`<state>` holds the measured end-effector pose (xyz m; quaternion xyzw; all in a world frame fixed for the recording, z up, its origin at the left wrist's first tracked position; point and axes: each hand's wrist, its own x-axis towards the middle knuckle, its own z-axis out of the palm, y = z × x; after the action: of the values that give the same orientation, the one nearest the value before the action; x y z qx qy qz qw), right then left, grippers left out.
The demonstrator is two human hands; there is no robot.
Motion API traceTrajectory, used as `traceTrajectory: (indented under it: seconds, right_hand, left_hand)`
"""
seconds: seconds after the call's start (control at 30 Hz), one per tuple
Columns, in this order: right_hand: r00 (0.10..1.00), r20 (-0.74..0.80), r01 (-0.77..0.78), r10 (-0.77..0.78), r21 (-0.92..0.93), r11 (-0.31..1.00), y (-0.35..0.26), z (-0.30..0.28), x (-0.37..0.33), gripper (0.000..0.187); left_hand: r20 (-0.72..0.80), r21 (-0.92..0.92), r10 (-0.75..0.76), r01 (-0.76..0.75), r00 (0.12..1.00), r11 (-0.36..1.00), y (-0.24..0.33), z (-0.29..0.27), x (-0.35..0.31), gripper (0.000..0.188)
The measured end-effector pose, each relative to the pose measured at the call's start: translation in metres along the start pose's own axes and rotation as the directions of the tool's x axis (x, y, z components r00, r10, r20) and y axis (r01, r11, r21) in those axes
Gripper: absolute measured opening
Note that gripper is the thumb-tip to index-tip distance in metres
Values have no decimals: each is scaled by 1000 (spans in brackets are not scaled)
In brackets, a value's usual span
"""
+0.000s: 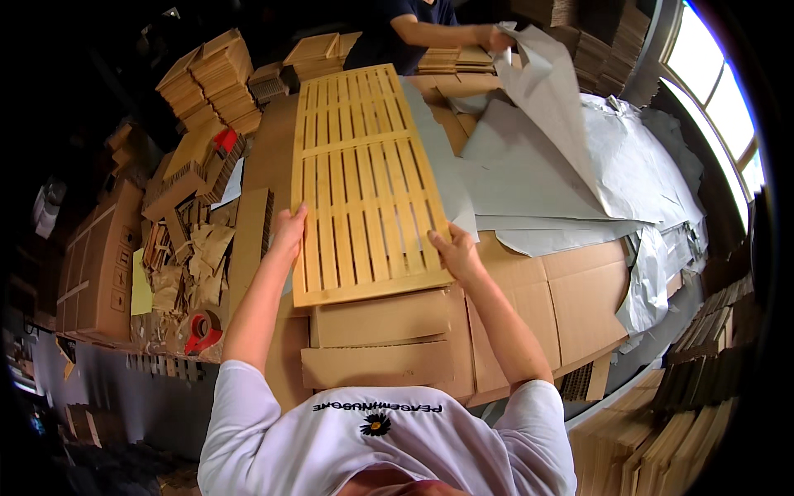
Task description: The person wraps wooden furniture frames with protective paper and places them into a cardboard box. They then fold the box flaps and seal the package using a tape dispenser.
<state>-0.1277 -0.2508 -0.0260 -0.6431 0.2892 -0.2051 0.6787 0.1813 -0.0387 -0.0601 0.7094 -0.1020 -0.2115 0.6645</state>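
Note:
A long slatted wooden panel spans the middle of the view, its far end pointing away from me. My left hand grips its left edge near the close end. On the opposite edge, my right hand has its thumb on top and fingers hidden beneath. Under the panel lie flattened cardboard and an opened carton with its flaps toward me. Grey wrapping paper spreads to the right of the panel. Across the table, another person's hand lifts a sheet of that paper.
A red tape dispenser and torn cardboard scraps lie at the left. Beyond them stands a taped carton. Stacked wooden panels rise at the far left, and more boards lean at the lower right.

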Motion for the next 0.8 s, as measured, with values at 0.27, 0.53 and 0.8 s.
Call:
traceTrajectory:
  seconds: [0.27, 0.53, 0.8]
  right_hand:
    - [989, -38, -139, 140, 22, 990, -7, -20, 60, 35]
    - [989, -133, 11, -58, -332, 943, 26, -33, 73, 32]
    - [980, -196, -68, -42, -521, 851, 41, -36, 40, 38]
  left_hand:
    - [15, -9, -163, 163, 986, 987, -13, 38, 70, 39]
    - [33, 547, 53, -62, 998, 835, -7, 40, 62, 48]
    - [42, 863, 112, -93, 993, 496, 6, 43, 12, 50]
